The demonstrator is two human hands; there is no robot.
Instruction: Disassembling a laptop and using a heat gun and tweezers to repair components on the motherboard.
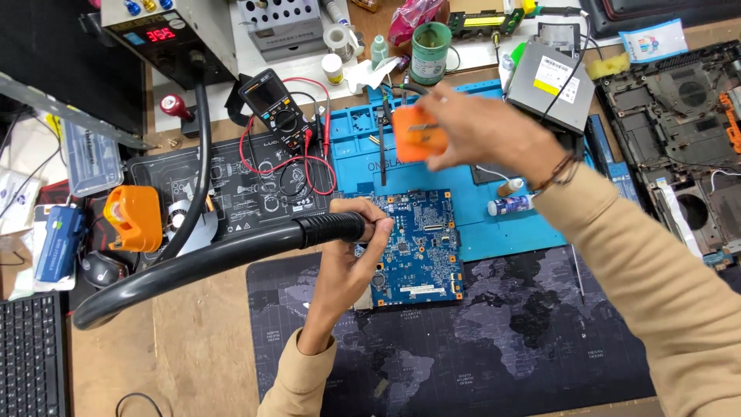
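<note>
Hose handle: black ribbed hot-air handle (pixel 330 229) is lying across the left edge of the blue circuit board (pixel 417 245), its tip hidden behind the fingers.
Left hand: left hand (pixel 356 249) is closing its fingers around that handle, thumb on top, wrist resting on the dark map-printed mat (pixel 494 340).
Right hand: right hand (pixel 477 131) is lifting a small orange box (pixel 420 133) above the blue work mat (pixel 494 201), fingers clamped on its far side; the box is blurring with motion, so its detail is hard to make out.
Board: sitting half on the blue work mat, half on the map mat; its lower left corner is covered by the left hand.
Hose: thick black hose (pixel 193 262) is curving left and up to the station with the red display (pixel 166 35), which is being cut off by the top edge.
Nearby: multimeter (pixel 276 108) with red leads is lying on the black mat (pixel 231 193); two small bottles (pixel 509 197) are resting just beside the right wrist.
Right edge: opened laptop shell (pixel 679 131) is running out of view.
</note>
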